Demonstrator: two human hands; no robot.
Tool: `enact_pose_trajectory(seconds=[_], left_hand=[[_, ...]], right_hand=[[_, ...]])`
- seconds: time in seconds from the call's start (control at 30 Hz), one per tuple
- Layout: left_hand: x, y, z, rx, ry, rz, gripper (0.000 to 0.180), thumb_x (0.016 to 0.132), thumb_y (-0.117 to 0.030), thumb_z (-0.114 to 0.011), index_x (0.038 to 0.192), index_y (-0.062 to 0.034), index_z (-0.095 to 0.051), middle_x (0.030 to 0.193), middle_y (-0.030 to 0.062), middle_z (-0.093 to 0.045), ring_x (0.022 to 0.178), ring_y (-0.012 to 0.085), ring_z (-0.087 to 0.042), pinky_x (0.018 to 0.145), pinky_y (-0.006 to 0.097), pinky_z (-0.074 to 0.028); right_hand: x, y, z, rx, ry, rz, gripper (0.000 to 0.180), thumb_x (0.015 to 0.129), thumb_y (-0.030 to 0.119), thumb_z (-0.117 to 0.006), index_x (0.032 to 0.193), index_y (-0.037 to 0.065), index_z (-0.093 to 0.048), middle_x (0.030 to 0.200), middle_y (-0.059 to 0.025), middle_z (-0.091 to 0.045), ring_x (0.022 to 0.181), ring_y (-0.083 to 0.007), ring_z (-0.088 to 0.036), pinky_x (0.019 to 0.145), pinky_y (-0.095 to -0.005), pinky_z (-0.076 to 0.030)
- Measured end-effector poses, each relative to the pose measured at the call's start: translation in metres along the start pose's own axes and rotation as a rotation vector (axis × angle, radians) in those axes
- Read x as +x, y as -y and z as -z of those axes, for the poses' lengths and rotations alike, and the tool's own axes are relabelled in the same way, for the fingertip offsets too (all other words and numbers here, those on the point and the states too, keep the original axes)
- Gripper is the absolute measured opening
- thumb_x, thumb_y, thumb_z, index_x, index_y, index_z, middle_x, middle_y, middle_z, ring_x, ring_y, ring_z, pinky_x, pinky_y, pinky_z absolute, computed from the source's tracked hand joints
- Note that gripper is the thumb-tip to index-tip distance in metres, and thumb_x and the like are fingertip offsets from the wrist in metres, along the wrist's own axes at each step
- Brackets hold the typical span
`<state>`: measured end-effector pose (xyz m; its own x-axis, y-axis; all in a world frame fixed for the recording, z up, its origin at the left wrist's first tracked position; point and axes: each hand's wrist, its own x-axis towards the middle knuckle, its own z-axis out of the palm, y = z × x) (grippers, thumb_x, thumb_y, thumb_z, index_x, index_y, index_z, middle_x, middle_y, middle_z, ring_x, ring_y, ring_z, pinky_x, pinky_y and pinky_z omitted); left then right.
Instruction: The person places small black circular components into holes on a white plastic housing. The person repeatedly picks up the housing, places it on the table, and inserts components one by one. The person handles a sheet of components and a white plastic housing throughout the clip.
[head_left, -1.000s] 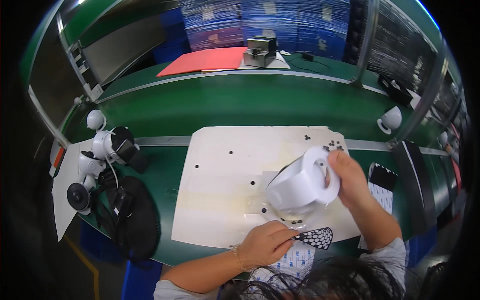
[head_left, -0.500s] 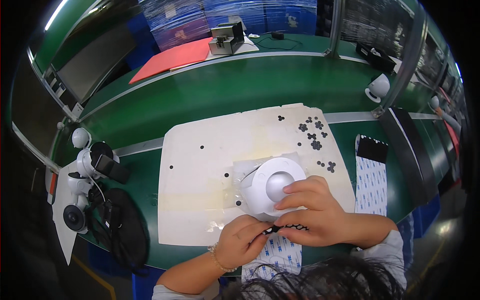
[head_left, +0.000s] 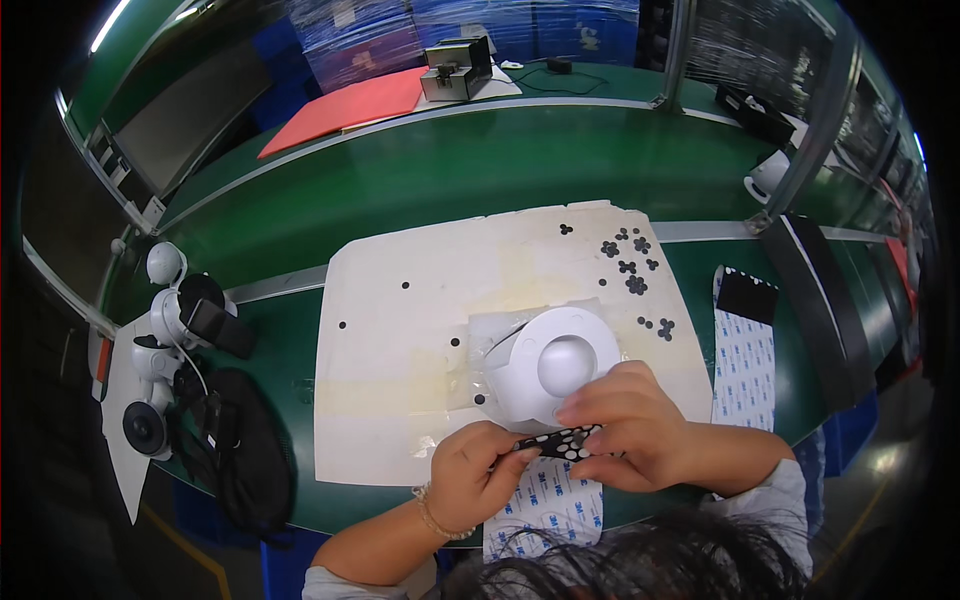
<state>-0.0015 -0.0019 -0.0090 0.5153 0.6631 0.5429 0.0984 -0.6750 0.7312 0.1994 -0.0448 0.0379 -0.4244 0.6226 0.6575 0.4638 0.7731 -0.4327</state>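
Observation:
My left hand (head_left: 468, 478) pinches the left end of a black sheet with rows of round holes (head_left: 548, 444), held tilted above the near edge of the table. My right hand (head_left: 648, 425) has thumb and fingers closed about the sheet's right end; the fingertips partly hide it. Just beyond, a white rounded housing with a round hollow in its top (head_left: 520, 385) lies on a clear plastic bag (head_left: 482, 335). Beneath my hands hangs a white backing strip with blue print (head_left: 545, 515). Small black round pads (head_left: 636, 286) lie singly and in clusters on the cardboard.
Pale cardboard (head_left: 385, 390) covers the middle of the green table. At right are another backing strip with a black end (head_left: 744, 350) and a long black block (head_left: 815, 310). White cameras (head_left: 150, 425) and a black bag (head_left: 255, 440) sit at left. A metal box (head_left: 455, 75) stands behind.
The black sheet has been tipped up, so its holed face now shows. My right hand's fingers have drawn down from the housing's hollow toward the sheet. The view has shifted slightly.

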Motion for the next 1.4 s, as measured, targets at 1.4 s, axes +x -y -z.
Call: enact_pose_trajectory(seconds=[1.4], left_hand=[[0.001,-0.004,-0.001,0.412,0.022,-0.209,0.018,0.067,-0.025,-0.071,0.077,-0.0131,-0.061,0.121,0.0091,-0.051,0.109,0.0271,-0.044,0.078,0.040,-0.034]], right_hand=[[0.016,-0.038,0.005,0.365,-0.370,-0.319,0.059,0.079,-0.010,-0.050,0.130,0.005,-0.024,0.114,-0.0152,-0.042,0.081,-0.0126,-0.054,0.069,-0.0237,-0.042]])
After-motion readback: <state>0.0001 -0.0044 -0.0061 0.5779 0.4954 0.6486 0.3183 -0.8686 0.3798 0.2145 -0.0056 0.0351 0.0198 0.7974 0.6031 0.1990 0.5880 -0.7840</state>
